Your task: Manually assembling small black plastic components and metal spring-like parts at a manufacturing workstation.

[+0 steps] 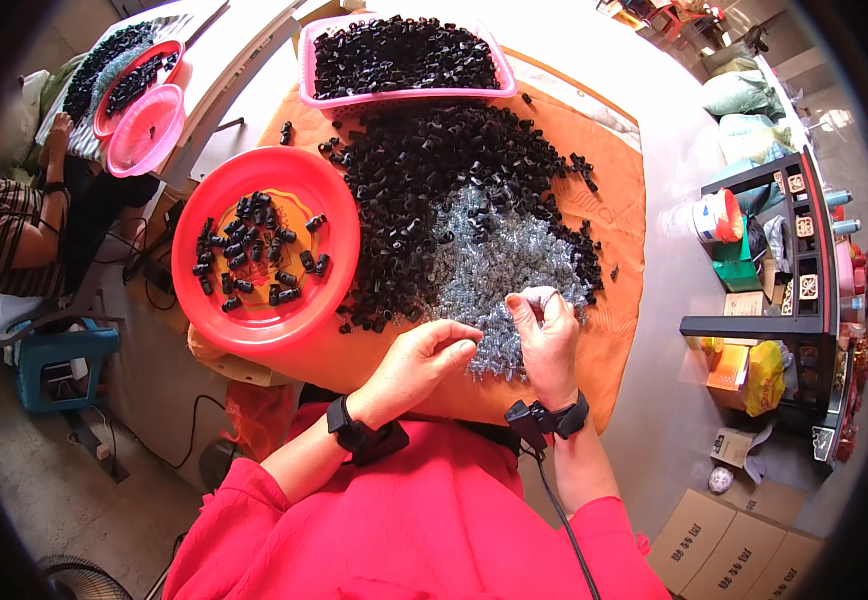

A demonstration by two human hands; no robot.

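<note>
Over the near side of the orange cloth, my left hand (422,362) has its thumb and fingers drawn together; whatever they hold is too small or hidden to make out. Close beside it, my right hand (551,345) is pinched at the fingertips above a heap of small silvery, clear-looking pieces (504,270). A thing between those fingertips cannot be made out either. Behind and around the silvery heap spreads a large pile of small black plastic fittings (394,190). To the left, a round red tray (194,200) carries several loose black pieces (244,245).
A pink basket (307,70) full of black fittings stands at the far edge of the orange cloth (614,260). On the left, another person (14,225) sits by a table with pink and red basins. A dark shelf (754,325) and cardboard boxes (734,545) stand right.
</note>
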